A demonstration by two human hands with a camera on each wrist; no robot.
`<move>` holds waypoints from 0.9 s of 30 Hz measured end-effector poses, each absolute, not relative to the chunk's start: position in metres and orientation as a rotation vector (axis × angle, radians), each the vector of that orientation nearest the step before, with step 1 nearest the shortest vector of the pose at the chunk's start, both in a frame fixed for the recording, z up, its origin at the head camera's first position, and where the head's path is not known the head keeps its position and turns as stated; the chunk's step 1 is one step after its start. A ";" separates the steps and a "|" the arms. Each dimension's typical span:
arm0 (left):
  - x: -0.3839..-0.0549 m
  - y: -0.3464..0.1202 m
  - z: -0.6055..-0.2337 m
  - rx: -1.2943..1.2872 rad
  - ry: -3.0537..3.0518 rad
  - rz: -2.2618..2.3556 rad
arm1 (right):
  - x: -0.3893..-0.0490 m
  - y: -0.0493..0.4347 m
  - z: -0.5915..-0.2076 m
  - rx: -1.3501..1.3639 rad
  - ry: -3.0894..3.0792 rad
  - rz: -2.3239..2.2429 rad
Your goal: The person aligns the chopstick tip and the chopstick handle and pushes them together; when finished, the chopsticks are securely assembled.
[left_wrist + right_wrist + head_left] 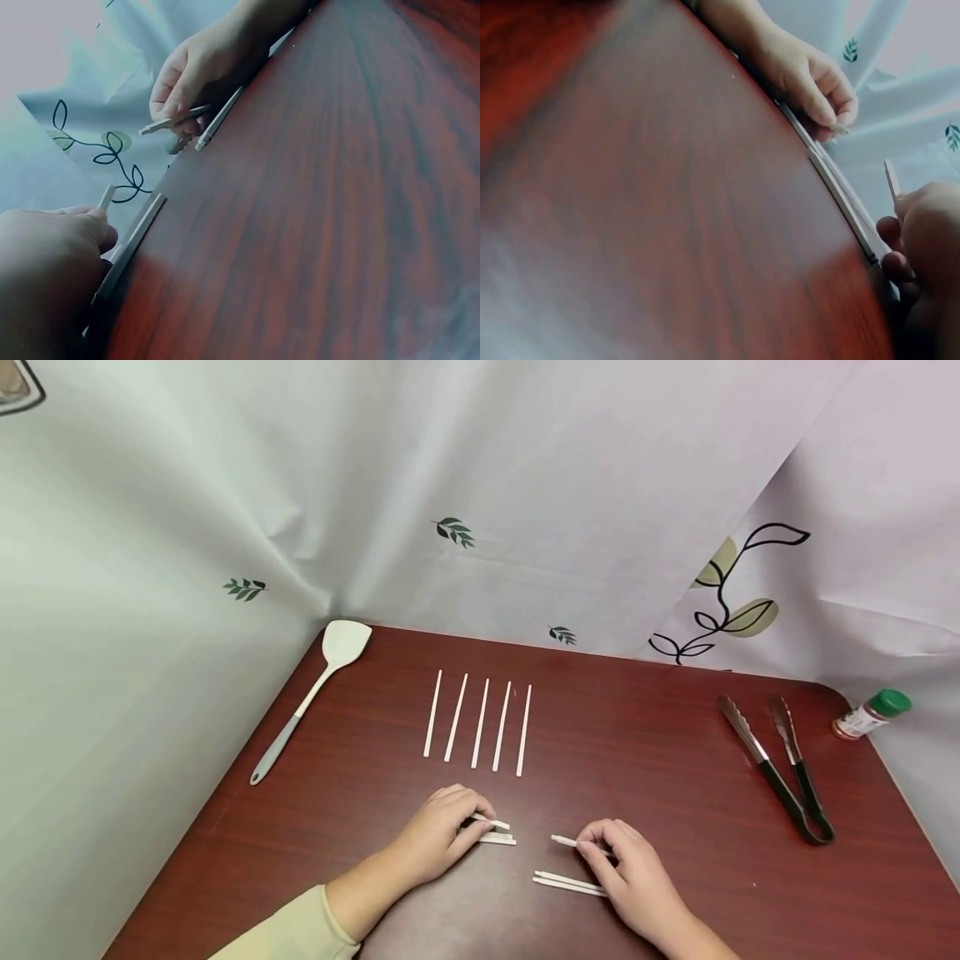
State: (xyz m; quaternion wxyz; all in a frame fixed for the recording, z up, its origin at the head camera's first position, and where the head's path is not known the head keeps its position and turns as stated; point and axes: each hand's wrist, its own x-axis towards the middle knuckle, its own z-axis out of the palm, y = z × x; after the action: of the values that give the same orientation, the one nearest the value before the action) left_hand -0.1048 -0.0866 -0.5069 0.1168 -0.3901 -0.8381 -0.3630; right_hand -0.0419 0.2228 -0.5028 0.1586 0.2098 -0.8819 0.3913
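My left hand (446,827) pinches a slim white stick (501,824), like a piece of a chopstick, between thumb and fingers. Just below it, more white sticks (504,840) lie on the table, partly hidden by that hand. Across a small gap, my right hand (628,870) pinches another white stick (564,841) with a narrower tip pointing left. Two similar sticks (566,882) lie side by side under the right hand, their right ends hidden. In the left wrist view, the right hand's stick (156,127) is raised above the stick (220,120) on the table.
Beyond the hands, several white tapered sticks (480,723) lie in a spaced row on the brown table (622,735). A white spatula (315,689) lies at the left edge. At the right are spread tongs (772,772) and a green-capped bottle (870,714). A curtain (525,485) hangs behind.
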 end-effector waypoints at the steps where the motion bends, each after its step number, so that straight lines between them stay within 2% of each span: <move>1: -0.105 -0.087 -0.507 -1.142 -2.451 -1.052 | -0.043 0.223 -0.503 0.586 -2.515 1.133; 8: -0.108 -0.083 -0.508 -1.177 -2.426 -0.893 | -0.062 0.229 -0.503 0.664 -2.427 1.038; 14: -0.114 -0.076 -0.506 -1.178 -2.365 -0.788 | -0.081 0.232 -0.502 0.570 -2.511 0.907; 27: -0.118 -0.064 -0.501 -1.138 -2.291 -0.750 | -0.092 0.226 -0.499 0.630 -2.541 0.944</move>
State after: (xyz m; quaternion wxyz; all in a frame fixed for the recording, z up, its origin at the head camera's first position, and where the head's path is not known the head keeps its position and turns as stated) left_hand -0.1180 -0.0642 -0.5010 0.2354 -0.4148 -0.8353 -0.2735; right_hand -0.0925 0.2264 -0.4993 0.1786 0.2227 -0.8984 0.3338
